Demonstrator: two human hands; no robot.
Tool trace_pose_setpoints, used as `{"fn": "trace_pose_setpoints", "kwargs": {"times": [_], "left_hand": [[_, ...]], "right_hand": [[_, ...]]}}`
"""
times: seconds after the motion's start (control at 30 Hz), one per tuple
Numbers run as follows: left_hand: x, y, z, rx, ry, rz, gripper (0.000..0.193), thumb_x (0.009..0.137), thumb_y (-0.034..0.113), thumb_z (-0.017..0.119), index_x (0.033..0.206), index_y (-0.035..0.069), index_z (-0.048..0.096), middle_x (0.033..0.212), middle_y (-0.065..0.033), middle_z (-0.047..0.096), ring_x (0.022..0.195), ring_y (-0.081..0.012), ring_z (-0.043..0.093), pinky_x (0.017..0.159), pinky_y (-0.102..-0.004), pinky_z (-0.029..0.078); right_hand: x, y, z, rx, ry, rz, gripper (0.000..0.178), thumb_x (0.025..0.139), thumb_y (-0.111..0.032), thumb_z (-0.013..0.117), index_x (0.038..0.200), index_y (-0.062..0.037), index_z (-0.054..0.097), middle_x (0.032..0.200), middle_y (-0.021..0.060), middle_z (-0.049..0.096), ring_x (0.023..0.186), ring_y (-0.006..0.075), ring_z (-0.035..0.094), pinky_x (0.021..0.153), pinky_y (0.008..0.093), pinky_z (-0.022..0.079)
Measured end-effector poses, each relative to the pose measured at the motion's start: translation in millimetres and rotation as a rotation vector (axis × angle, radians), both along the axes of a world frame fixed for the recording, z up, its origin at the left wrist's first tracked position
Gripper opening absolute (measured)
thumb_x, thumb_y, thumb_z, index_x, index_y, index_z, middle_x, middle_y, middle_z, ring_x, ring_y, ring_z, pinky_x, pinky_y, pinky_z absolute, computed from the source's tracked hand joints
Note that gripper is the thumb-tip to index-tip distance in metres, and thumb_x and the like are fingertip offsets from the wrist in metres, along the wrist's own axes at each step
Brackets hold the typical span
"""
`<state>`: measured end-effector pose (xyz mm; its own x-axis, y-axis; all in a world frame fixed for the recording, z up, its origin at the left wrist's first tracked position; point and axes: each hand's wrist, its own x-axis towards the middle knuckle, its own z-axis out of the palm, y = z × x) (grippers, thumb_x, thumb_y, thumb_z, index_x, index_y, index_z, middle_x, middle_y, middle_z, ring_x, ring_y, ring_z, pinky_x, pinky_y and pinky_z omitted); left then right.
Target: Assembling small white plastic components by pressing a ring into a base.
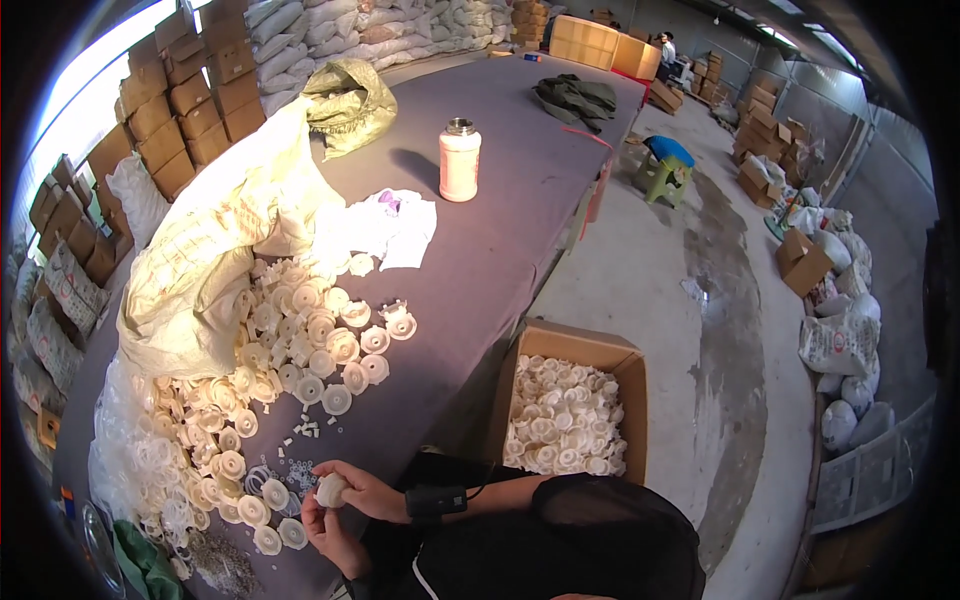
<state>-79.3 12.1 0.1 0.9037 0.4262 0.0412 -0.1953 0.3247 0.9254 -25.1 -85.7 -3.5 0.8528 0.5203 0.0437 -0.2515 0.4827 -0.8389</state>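
A round off-white plastic part is held between my two hands at the table's near edge. Fingers of my right hand curl round it from the right and top. From below, my left hand grips its lower left side. Just beyond them lie small grey ring-like pieces and a few short white tubes. A big heap of similar off-white wheel-shaped parts spreads over the dark table cloth to the left, spilling from a large woven sack.
A cardboard box filled with white parts stands right of the table. On the table are a pink-white bottle, a white cloth and a dark garment. A green stool stands on the floor; boxes and sacks line both sides.
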Motion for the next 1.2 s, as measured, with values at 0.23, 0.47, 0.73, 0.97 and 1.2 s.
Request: {"fn": "trace_pose_setpoints", "kwargs": {"times": [0.23, 0.47, 0.73, 0.97, 1.2], "left_hand": [[-2, 3, -8, -0.067, -0.016, -0.068, 0.015, 0.079, -0.001, 0.049, 0.094, -0.001, 0.053, 0.095, -0.0076, 0.055, 0.087, -0.0131, 0.052, 0.082, -0.0253, 0.039], [-8, 2, -3, 0.108, 0.014, -0.007, 0.013, 0.078, -0.002, 0.049, 0.091, -0.001, 0.052, 0.096, -0.0068, 0.055, 0.089, -0.0133, 0.052, 0.082, -0.0264, 0.038], [-8, 2, -11, 0.055, -0.054, 0.061, 0.014, 0.079, -0.001, 0.05, 0.092, -0.001, 0.053, 0.097, -0.0076, 0.055, 0.09, -0.0142, 0.053, 0.083, -0.0266, 0.04], [-6, -4, 6, -0.127, -0.052, -0.048, 0.016, 0.079, 0.002, 0.051, 0.094, -0.002, 0.053, 0.097, -0.0115, 0.057, 0.089, -0.0174, 0.056, 0.083, -0.0291, 0.043], [-3, -7, 11, -0.17, -0.087, -0.121, 0.026, 0.079, 0.004, 0.049, 0.103, -0.004, 0.049, 0.102, -0.0142, 0.056, 0.094, -0.0216, 0.055, 0.086, -0.0319, 0.042]], "right_hand": [[-2, -6, 7, -0.172, -0.233, -0.074, 0.048, 0.075, 0.008, 0.037, 0.122, -0.0035, 0.04, 0.109, 0.0077, 0.049, 0.105, 0.0143, 0.046, 0.091, 0.026, 0.036], [-5, -3, 6, -0.062, -0.102, -0.059, 0.045, 0.08, 0.005, 0.04, 0.124, -0.0014, 0.038, 0.11, 0.0077, 0.05, 0.104, 0.013, 0.048, 0.091, 0.0259, 0.038], [-5, -5, 5, -0.076, -0.057, -0.003, 0.036, 0.083, 0.0, 0.046, 0.119, -0.0013, 0.044, 0.104, 0.0053, 0.054, 0.097, 0.0104, 0.051, 0.087, 0.0252, 0.041], [-9, -11, 21, -0.337, -0.278, -0.091, 0.033, 0.079, -0.001, 0.051, 0.112, -0.0057, 0.048, 0.101, 0.0039, 0.055, 0.092, 0.0098, 0.051, 0.078, 0.0242, 0.04], [-7, -10, 8, -0.3, -0.323, -0.163, 0.032, 0.079, -0.002, 0.051, 0.11, -0.0049, 0.048, 0.097, 0.0031, 0.055, 0.09, 0.0092, 0.051, 0.076, 0.0233, 0.04]]}}
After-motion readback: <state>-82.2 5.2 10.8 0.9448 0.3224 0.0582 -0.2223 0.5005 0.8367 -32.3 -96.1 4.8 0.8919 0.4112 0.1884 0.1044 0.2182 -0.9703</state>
